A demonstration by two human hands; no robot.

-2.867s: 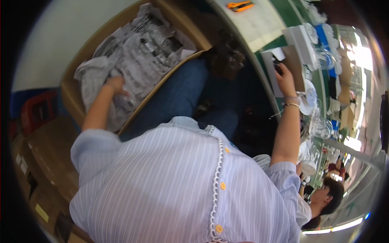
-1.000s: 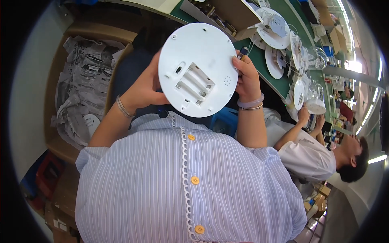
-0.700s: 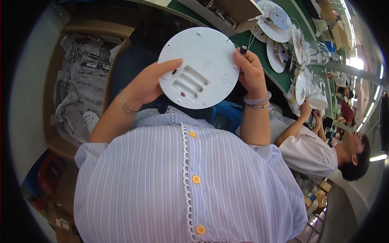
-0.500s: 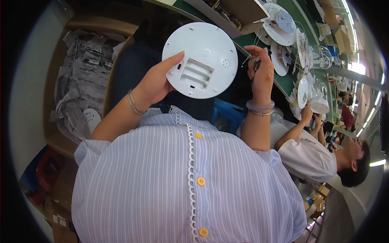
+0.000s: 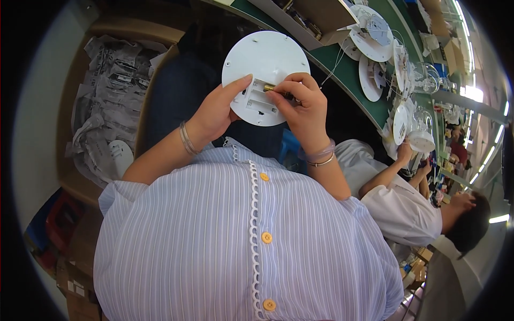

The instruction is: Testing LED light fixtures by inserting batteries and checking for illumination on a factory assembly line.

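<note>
A round white plastic base (image 5: 262, 53) is held up in front of me, its battery compartment (image 5: 259, 101) facing me. My left hand (image 5: 217, 109) grips the base by its left edge, thumb on the face beside the compartment. Over the right part of the compartment, my right hand (image 5: 305, 104) pinches a gold-coloured battery (image 5: 269, 87) at the upper slot. The lower slots show bare. My right fingers partly hide the compartment's right end, and anything else inside that hand is hidden.
At left stands a cardboard box (image 5: 140, 123) with plastic-wrapped parts (image 5: 115, 80). An open carton of batteries (image 5: 300, 21) sits on the green bench (image 5: 342, 75), near several white discs with wires (image 5: 372, 40). On the right, a co-worker in a white shirt (image 5: 399, 206) handles a similar piece.
My right hand has moved left from beside the bench to the base, bringing a battery to the compartment. The base has shifted slightly. The co-worker's head has tipped downward.
</note>
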